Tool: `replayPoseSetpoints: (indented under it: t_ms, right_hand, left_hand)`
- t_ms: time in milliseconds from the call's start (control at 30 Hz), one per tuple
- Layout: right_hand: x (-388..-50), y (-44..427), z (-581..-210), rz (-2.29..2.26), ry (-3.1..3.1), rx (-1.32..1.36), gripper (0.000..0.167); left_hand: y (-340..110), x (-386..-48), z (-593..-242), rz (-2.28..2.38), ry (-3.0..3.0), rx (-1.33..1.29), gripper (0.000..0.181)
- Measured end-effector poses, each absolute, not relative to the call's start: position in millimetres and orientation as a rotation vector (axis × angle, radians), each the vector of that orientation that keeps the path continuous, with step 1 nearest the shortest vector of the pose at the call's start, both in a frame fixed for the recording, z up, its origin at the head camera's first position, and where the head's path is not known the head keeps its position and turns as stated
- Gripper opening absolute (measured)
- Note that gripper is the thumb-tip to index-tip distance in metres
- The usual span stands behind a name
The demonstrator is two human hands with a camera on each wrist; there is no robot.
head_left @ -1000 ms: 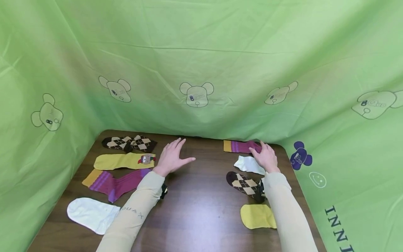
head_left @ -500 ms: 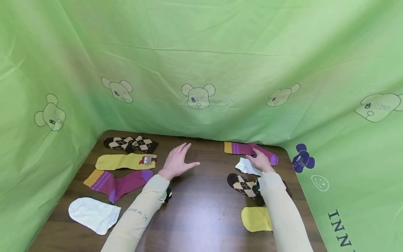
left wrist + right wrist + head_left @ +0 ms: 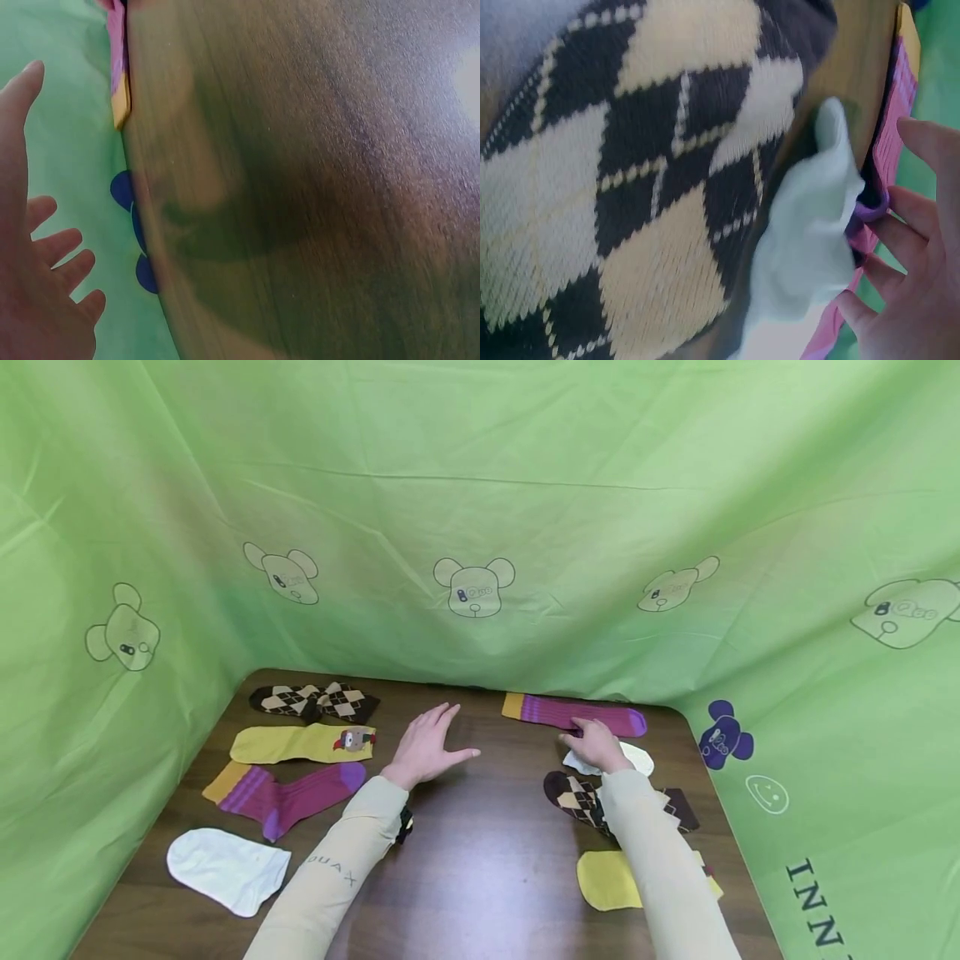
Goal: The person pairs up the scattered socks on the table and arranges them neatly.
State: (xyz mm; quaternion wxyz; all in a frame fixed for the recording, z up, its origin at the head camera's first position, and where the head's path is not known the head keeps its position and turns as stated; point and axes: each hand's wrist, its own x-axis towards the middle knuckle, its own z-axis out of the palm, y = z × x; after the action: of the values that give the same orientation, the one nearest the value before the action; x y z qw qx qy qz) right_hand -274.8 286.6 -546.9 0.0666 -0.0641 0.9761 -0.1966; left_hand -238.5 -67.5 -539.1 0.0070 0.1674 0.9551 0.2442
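Note:
My right hand (image 3: 597, 748) is over the back right of the table, its fingertips touching the lower edge of a magenta sock (image 3: 546, 711) with a yellow cuff and purple toe. In the right wrist view the fingers meet the sock's purple heel (image 3: 872, 205), while the thumb stands apart. Below that hand lies a white sock (image 3: 639, 760), partly covered by it. An argyle sock (image 3: 572, 797) and a yellow sock (image 3: 606, 878), both partly behind the forearm, lie nearer. My left hand (image 3: 424, 748) hovers over the table's middle with spread fingers, holding nothing.
Along the left side lie an argyle sock (image 3: 285, 700), a yellow sock (image 3: 281, 744) with an animal face, a magenta sock (image 3: 315, 793) and a white sock (image 3: 225, 867). Green printed cloth (image 3: 480, 485) surrounds the brown table (image 3: 480, 860) at the back and sides.
My right hand has moved left and slightly nearer. The right-hand magenta sock has shifted left and now lies straighter. My left hand has drifted slightly right.

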Motion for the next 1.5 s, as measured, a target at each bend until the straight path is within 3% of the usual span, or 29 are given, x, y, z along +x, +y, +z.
replayPoseSetpoints:
  t_ms: [367,833,1100,1500]
  right_hand:
    - [-267,240,-550,-0.526,2.967,-0.476,0.06]
    - [-251,206,-541,-0.559,2.951,-0.533,0.058]
    - [-266,226,-535,-0.581,3.089,-0.334,0.052]
    - [-273,249,-552,-0.379,3.03,0.164,0.073]
  left_hand:
    - [-54,-240,-544,0.712,3.005,0.605,0.092]
    - [-44,-244,-551,0.571,3.021,0.668,0.078]
    - [-38,-245,-556,0.372,3.006,0.712,0.07]
    - [-20,-253,-547,0.264,2.955,0.673,0.069]
